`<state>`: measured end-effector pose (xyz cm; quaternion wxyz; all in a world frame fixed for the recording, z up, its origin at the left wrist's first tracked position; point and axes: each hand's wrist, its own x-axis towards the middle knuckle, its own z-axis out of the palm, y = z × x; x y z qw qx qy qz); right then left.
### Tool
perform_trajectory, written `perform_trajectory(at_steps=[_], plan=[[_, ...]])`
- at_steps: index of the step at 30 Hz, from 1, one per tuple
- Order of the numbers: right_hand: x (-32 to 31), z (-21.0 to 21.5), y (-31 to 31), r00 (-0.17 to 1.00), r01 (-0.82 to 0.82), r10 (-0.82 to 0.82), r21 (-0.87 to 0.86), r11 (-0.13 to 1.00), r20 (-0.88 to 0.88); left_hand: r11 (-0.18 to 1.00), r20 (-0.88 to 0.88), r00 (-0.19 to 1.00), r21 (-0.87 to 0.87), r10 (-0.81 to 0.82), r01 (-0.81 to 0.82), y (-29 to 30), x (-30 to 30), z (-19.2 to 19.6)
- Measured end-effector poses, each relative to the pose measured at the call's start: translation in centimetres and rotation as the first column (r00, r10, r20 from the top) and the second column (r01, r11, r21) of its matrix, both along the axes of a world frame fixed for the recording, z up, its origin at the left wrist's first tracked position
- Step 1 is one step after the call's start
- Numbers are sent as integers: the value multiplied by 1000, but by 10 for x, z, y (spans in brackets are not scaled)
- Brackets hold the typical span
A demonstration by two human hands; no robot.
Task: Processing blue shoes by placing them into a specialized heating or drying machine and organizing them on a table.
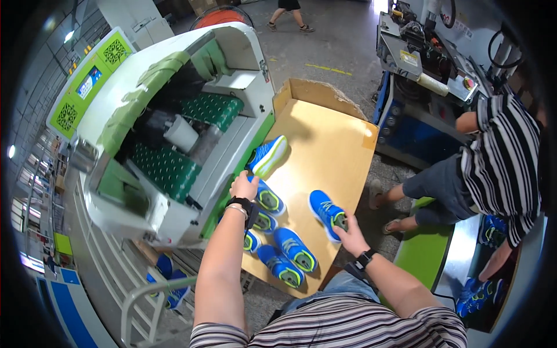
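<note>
On brown cardboard surface (331, 145), near edge: three blue sneakers with lime soles (278, 255) lying clustered, soles turned sideways. Right hand (350, 233) gripping heel of lone blue sneaker (326, 211), fingers curling into collar, likely for lifting. Left hand (243, 187) closing over another sneaker (268, 200), beside green-and-white machine (174, 133); exact finger grip hidden. Further out, one sneaker (267, 155) lying tilted on machine's edge. Beyond, surface's far half lying bare up to raised cardboard flap. At right, seated person in striped shirt (502, 162) working apart.
</note>
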<state>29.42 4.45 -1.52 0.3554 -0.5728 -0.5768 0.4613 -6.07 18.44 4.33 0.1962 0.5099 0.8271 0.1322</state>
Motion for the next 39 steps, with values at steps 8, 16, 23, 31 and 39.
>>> perform_trajectory(at_steps=[8,16,23,31,39], plan=[[23,-13,68,967,-99,64,132,986,247,937,295,899,27,325,-348,83,-19,-90],[20,-4,86,961,-170,160,29,985,225,865,185,850,209,-493,456,81,70,-45],[-46,53,158,944,54,-82,-96,994,-318,978,953,298,107,-51,-178,32,58,2],[-251,186,318,890,-226,434,689,689,-142,455,625,732,587,270,-669,-22,-83,146],[-370,145,328,977,-211,147,669,713,152,564,268,850,653,453,-506,-46,-132,107]])
